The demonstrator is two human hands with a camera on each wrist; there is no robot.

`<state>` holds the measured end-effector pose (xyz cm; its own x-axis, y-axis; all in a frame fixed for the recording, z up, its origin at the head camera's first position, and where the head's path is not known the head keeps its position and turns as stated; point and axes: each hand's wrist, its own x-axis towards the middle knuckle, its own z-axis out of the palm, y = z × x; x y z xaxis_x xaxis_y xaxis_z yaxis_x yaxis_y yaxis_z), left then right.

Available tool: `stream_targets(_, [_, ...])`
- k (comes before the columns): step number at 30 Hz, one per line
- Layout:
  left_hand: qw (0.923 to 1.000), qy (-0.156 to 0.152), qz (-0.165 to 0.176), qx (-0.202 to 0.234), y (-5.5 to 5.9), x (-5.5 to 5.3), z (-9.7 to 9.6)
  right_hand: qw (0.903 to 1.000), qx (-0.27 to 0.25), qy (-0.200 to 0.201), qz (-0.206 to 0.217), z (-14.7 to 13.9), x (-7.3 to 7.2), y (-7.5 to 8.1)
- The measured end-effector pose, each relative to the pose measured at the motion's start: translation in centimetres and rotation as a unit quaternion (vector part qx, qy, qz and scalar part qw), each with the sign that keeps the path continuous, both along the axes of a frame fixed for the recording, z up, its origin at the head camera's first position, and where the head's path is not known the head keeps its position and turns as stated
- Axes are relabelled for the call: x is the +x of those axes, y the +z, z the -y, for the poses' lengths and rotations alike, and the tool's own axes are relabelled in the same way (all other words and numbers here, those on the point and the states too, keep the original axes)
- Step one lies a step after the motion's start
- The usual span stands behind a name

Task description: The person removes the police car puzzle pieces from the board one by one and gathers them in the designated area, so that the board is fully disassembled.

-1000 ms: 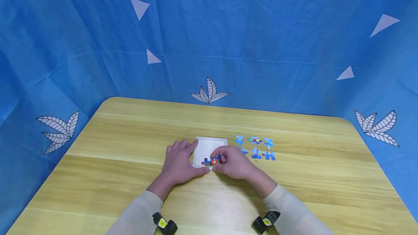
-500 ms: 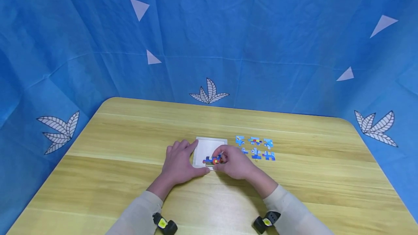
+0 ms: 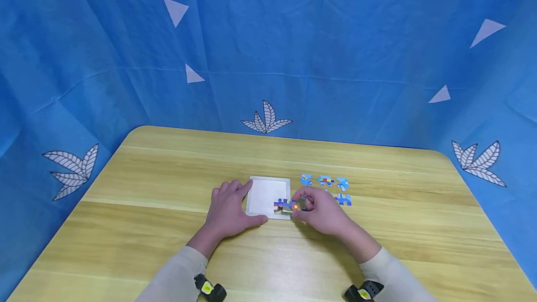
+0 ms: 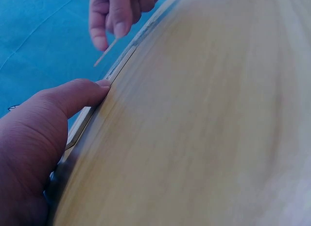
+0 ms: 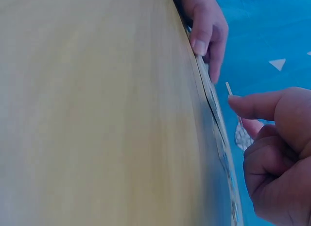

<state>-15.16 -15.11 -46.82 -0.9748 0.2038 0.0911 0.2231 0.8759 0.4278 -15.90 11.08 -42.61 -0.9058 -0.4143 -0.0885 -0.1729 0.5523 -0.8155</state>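
Note:
My left hand [image 3: 230,209] rests at the near left corner of a white square puzzle tray [image 3: 268,178], thumb along the near rim and index finger up the left rim. My right hand [image 3: 320,211] pinches a jigsaw piece [image 3: 297,207] with a red and yellow round flower between thumb and index finger. That piece is over the tray's near right corner. Edge-on in the right wrist view, the held piece [image 5: 228,88] shows as a thin strip lifted above the table. Another blue jigsaw piece [image 3: 280,205] overlaps the tray's near right part, just left of the held one.
To the right of the tray lie loose blue jigsaw pieces in two rows, among them a corner piece [image 3: 306,180], one with coloured blocks [image 3: 325,180] and one in the front row [image 3: 345,199]. My right hand hides part of the front row. A blue curtain [image 3: 356,59] hangs behind the wooden table [image 3: 189,153].
My right hand has moved right with the flower piece, from over the tray's near middle to its near right corner. The blue piece beside it has come into view. My left hand stays put.

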Motion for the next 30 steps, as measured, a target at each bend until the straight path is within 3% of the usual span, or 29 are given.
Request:
stream_targets(16, [1.0000,-0.001,-0.006,0.002,-0.2,0.0,0.0,0.9986,0.018,-0.045,-0.020,-5.3,1.5,0.4])
stream_targets(30, [1.0000,0.004,-0.002,0.002,-0.1,0.1,0.0,0.9979,0.002,-0.064,0.005,-7.9,2.2,-0.2])
